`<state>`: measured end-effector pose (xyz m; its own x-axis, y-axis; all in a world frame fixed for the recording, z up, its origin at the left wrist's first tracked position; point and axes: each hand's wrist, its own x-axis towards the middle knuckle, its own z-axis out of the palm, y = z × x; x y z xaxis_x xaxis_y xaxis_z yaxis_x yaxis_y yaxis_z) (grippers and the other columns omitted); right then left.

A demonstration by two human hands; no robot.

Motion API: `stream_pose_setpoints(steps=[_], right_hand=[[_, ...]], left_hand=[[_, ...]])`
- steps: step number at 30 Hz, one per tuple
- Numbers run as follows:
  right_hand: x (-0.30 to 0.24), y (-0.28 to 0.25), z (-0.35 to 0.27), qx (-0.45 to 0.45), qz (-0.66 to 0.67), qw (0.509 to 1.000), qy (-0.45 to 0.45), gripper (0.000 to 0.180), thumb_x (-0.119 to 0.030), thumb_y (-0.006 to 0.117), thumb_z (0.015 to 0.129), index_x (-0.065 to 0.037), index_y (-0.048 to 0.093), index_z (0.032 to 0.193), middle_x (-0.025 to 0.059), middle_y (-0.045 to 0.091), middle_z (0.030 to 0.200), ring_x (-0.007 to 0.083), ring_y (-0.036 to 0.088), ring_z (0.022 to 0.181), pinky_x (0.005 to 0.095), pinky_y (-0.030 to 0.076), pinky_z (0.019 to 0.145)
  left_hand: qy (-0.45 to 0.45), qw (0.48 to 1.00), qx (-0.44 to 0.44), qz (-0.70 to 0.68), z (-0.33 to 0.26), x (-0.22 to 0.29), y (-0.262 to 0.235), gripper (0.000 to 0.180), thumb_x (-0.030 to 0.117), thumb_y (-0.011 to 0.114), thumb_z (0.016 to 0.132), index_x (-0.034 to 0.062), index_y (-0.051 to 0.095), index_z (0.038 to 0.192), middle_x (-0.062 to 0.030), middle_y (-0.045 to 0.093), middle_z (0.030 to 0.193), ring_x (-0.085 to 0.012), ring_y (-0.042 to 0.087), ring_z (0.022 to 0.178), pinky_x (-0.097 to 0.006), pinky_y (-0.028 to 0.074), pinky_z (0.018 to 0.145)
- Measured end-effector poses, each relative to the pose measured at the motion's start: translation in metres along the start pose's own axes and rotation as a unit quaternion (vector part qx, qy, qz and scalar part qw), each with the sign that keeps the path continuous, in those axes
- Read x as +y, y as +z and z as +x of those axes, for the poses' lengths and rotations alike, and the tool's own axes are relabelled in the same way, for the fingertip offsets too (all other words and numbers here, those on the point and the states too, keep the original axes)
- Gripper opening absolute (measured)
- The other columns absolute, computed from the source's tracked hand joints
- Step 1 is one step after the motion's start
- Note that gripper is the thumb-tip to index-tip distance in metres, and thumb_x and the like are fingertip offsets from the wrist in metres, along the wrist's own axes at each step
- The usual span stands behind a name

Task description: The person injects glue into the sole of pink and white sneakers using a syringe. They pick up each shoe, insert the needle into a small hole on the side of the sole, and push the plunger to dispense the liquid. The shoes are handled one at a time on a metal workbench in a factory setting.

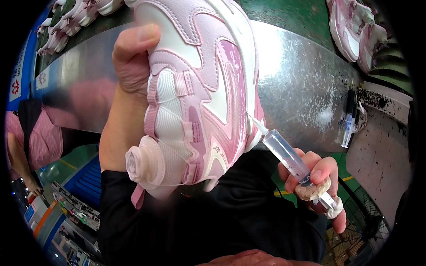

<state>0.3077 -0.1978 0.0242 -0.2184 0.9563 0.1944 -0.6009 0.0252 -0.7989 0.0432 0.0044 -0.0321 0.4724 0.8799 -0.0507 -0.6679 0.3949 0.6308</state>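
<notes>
A pink and white sneaker (199,95) is held up close, its side turned toward me and its sole edge to the right. My left hand (135,60) is closed round it from the left, the thumb pressed on the white toe area. A round pale-pink dial (137,162) sits on the tongue. In my right hand (317,175) is a clear syringe (287,155) with clear liquid inside. Its white tapered nozzle (257,125) meets the seam between upper and sole, or comes very near it. Lumpy beige material (310,190) surrounds the plunger end; a white wrap covers one finger.
Beyond the sneaker lies a metal tabletop (293,84) with whitish residue. More pink sneakers stand at the upper left (73,22) and upper right (348,33). Another syringe (347,131) lies by the table's right edge. A person in pink (40,137) is at left, a fan (355,221) lower right.
</notes>
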Motion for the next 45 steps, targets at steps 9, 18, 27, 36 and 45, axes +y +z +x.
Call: stream_pose_setpoints(steps=[9,18,27,36,45], right_hand=[[-0.005,-0.005,-0.009,-0.005,-0.014,0.998,0.053,0.084,-0.074,0.067,0.062,-0.010,0.051,0.115,0.0136,0.060,0.092,0.0223,0.050,0.079,0.0313,0.036,0.067],[-0.005,-0.004,-0.015,-0.011,-0.029,0.999,0.028,0.087,-0.075,0.060,0.069,-0.003,0.049,0.117,0.0156,0.060,0.098,0.0193,0.050,0.078,0.0308,0.033,0.068],[-0.006,-0.004,-0.022,-0.007,-0.031,0.999,0.038,0.089,-0.075,0.063,0.066,-0.002,0.051,0.116,0.0153,0.059,0.096,0.0209,0.054,0.082,0.0312,0.034,0.069],[-0.005,0.001,-0.022,0.008,-0.042,0.998,0.040,0.088,-0.074,0.063,0.066,-0.002,0.052,0.115,0.0150,0.059,0.096,0.0211,0.054,0.081,0.0312,0.035,0.071],[-0.003,-0.002,-0.027,-0.008,-0.063,0.997,0.035,0.087,-0.072,0.063,0.067,-0.001,0.053,0.115,0.0143,0.058,0.094,0.0206,0.051,0.078,0.0313,0.034,0.067]], left_hand=[[0.006,1.000,0.010,-0.001,0.003,0.001,-0.001,0.014,0.014,0.055,0.071,0.0010,0.053,0.066,-0.0073,0.057,0.070,-0.0186,0.056,0.067,-0.033,0.050,0.069],[0.007,0.999,0.036,0.022,0.007,0.000,0.013,0.020,0.017,0.057,0.073,-0.0020,0.059,0.078,-0.0106,0.063,0.078,-0.0208,0.062,0.074,-0.036,0.052,0.074],[0.005,0.999,0.038,0.021,0.010,0.001,0.014,0.021,0.018,0.057,0.074,-0.0022,0.059,0.081,-0.0108,0.063,0.080,-0.0210,0.062,0.075,-0.036,0.052,0.074],[-0.001,0.999,0.036,0.015,0.013,0.000,0.012,0.023,0.019,0.057,0.076,-0.0024,0.059,0.083,-0.0111,0.064,0.081,-0.0213,0.063,0.076,-0.036,0.052,0.075],[-0.004,0.999,0.034,0.014,0.015,0.001,0.013,0.024,0.020,0.057,0.077,-0.0025,0.059,0.086,-0.0114,0.064,0.083,-0.0215,0.063,0.077,-0.036,0.052,0.075]])
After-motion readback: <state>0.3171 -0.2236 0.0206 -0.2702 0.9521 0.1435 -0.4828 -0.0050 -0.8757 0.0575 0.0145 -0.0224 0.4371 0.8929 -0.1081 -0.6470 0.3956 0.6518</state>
